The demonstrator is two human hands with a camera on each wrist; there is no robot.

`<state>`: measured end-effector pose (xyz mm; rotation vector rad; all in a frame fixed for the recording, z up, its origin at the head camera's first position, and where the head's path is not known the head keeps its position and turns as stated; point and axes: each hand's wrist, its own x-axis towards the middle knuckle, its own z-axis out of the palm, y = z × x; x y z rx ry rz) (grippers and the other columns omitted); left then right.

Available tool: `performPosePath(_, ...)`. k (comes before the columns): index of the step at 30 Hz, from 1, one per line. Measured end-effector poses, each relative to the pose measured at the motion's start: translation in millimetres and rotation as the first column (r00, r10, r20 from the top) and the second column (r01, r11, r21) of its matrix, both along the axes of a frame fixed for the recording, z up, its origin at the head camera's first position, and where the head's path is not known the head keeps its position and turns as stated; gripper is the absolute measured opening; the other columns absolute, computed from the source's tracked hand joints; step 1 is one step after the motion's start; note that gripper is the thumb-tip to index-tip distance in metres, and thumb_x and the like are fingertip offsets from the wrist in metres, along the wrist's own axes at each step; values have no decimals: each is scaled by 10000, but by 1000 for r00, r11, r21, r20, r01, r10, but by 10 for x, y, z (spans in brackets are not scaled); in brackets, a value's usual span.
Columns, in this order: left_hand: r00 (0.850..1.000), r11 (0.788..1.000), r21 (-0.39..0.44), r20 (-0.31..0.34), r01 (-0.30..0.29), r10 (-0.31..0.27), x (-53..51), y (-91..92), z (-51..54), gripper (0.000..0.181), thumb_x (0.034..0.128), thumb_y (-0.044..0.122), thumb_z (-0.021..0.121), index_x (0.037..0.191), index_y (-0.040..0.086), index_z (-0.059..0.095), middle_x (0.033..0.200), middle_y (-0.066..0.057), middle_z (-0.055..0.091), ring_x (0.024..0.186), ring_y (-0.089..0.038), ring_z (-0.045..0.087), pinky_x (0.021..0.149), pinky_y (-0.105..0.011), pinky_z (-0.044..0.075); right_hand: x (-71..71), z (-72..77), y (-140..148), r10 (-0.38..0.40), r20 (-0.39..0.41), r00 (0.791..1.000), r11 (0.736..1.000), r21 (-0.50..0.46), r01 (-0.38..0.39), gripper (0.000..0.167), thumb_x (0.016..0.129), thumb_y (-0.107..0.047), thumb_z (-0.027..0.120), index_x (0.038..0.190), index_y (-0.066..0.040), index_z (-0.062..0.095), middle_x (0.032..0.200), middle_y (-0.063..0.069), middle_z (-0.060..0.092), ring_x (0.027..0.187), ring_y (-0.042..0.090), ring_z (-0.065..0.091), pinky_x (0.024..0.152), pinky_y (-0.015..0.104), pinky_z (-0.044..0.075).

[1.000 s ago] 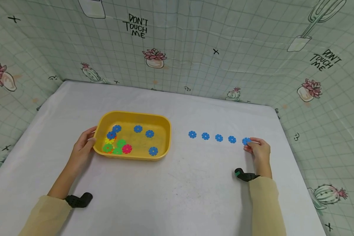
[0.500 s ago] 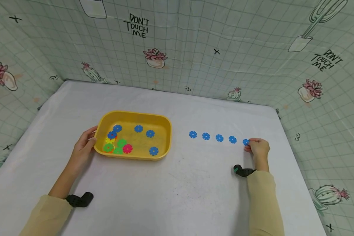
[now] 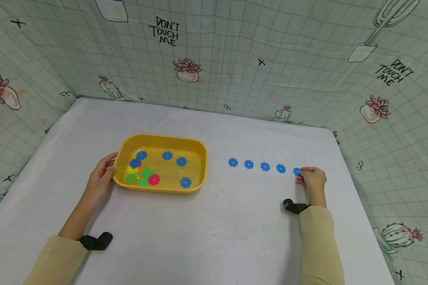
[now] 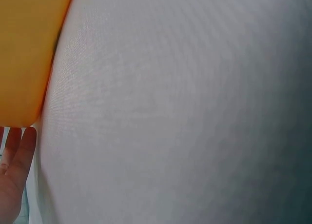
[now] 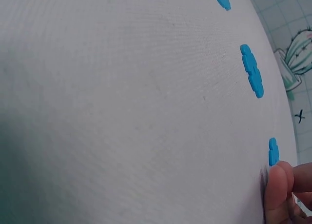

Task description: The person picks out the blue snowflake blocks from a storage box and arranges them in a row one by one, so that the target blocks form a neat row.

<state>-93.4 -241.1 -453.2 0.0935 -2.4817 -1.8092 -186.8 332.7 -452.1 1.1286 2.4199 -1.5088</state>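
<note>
In the head view, a yellow tray [image 3: 174, 188] stands left of centre with several notched, snowflake-like plastic discs in it. My left hand [image 3: 99, 176] touches the tray's left end; in the left wrist view, its fairly straight fingers [image 4: 22, 151] meet the orange-looking tray wall [image 4: 29, 63]. At the right, my right hand [image 3: 314, 181] pinches the edge of a blue disc [image 3: 297, 171] between thumb and fingers. That disc is at the right end of a row of blue discs [image 3: 265, 166] on the table. The right wrist view shows fingertips partly covering the held blue disc [image 5: 273, 150].
Inside the tray lie blue discs [image 3: 167, 155], green discs [image 3: 147, 173], a pink disc [image 3: 154, 179] and yellow and orange ones, partly overlapping. A white cloth covers the table [image 3: 214, 237]. Behind it hangs a patterned curtain [image 3: 221, 71].
My right hand has shifted slightly with the blue disc, bringing it down a little at the row's right end, then stayed nearly still. My left hand and the tray have not visibly moved.
</note>
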Motion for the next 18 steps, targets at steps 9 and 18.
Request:
performPosePath(9, 1000, 1000, 18, -5, 10, -10, 3, -3, 3, 457, 1008, 192, 349, 1437, 42, 302, 1136, 169, 443, 985, 74, 479, 757, -58, 420, 119, 92, -84, -128, -74, 989, 968, -225, 109, 367, 943, -123, 500, 1294, -43, 430, 885, 1, 528, 585, 61, 587, 599, 193, 529)
performPosePath(18, 1000, 1000, 3, -2, 5, -5, 7, -3, 3, 459, 1009, 198, 344, 1440, 45, 296, 1226, 1, 453, 992, 75, 470, 757, -54, 415, 199, 123, -376, -81, -265, 961, 973, -229, 19, 213, 923, -158, 558, 1135, -141, 555, 871, -80, 561, 719, 37, 584, 650, 133, 506)
